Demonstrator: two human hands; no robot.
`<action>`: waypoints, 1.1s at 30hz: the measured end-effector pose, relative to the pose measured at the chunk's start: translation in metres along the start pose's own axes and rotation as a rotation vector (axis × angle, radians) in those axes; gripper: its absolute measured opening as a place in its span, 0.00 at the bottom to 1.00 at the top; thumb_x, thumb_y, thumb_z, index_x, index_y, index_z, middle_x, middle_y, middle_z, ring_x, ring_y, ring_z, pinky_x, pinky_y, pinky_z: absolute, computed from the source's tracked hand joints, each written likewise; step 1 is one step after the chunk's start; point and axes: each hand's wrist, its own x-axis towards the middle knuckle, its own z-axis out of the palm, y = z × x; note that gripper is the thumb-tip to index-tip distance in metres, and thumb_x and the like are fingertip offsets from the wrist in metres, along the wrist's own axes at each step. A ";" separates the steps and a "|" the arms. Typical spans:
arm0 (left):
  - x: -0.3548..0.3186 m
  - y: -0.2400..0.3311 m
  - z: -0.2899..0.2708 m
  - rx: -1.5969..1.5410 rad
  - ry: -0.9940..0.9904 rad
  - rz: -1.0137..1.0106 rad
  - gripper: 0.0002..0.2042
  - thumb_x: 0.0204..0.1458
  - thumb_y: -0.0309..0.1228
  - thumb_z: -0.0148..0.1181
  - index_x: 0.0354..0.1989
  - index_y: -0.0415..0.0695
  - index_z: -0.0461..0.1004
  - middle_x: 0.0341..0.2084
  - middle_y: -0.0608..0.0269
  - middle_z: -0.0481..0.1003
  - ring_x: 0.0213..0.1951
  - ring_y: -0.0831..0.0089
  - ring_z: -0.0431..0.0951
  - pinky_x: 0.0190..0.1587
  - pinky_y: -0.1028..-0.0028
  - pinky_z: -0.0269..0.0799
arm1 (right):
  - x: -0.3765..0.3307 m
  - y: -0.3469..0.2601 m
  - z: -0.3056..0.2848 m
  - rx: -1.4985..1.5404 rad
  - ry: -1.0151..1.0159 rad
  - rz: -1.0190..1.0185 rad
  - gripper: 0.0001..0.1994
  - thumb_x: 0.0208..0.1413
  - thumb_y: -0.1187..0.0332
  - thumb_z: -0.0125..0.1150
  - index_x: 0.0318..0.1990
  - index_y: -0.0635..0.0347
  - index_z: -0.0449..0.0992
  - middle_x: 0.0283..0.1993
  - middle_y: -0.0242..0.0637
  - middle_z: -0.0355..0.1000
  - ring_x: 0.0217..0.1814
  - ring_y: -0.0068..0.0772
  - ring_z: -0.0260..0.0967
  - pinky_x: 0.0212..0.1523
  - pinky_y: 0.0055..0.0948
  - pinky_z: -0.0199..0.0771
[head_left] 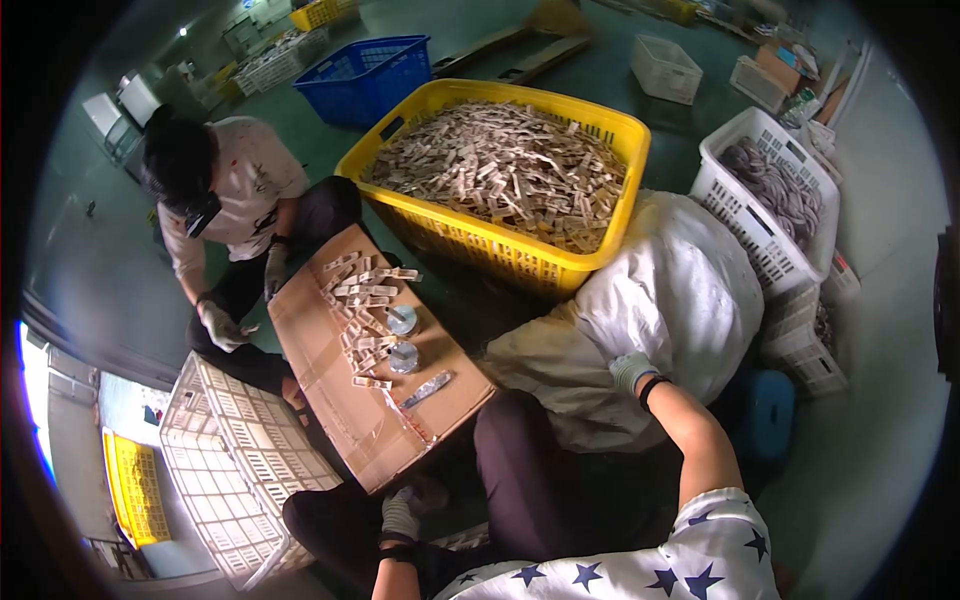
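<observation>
My right hand (632, 371), in a pale knit glove, reaches onto the large white sack (690, 280) and appears to grip a fold of it. My left hand (401, 514), gloved too, is low beside the near edge of a cardboard box (330, 390); its fingers are blurred and in shadow. On the box lie several small pale flat pieces (368, 290) in a loose heap. Two round metal-looking tins (403, 357) stand beside them. Nearer to me is a utility knife (428, 389) with a clear plastic strip next to it.
A yellow basket (455, 235) full of similar pieces stands beyond the box. Across the box sits a co-worker (240, 180) with gloved hands. White crates (225, 450) stand at left, a white basket of grey coils (740, 215) at right, and a blue basket (365, 75) behind.
</observation>
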 end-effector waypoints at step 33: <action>-0.024 0.017 -0.036 -0.791 0.198 -0.553 0.11 0.58 0.32 0.48 0.38 0.39 0.75 0.30 0.62 0.77 0.32 0.71 0.75 0.36 0.72 0.73 | -0.058 0.187 0.177 1.067 0.677 1.199 0.21 0.46 0.69 0.50 0.49 0.67 0.71 0.51 0.60 0.69 0.56 0.59 0.66 0.56 0.46 0.66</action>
